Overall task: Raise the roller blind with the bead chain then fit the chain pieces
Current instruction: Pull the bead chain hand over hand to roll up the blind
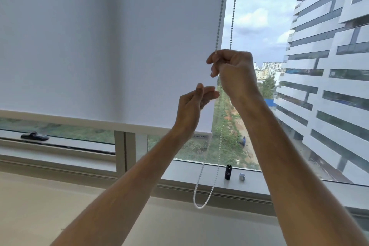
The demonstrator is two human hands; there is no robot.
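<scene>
The white fabric roller blind [111,46] hangs nearly down to the sill. At its 3 o'clock edge, the white bead chain [217,158] drops in a long loop — right hand [233,72] fisted around it, left hand [191,104] loosely open just below.

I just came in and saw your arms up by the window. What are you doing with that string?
A person is working the bead chain of a white roller blind. The right hand is closed around the chain up high, while the left hand is open just below it, holding nothing. The blind is mostly down, with its bottom bar just above the sill. The chain's loop hangs below the sill. On the sill stand a small dark cylinder and a small silvery piece, untouched.
</scene>
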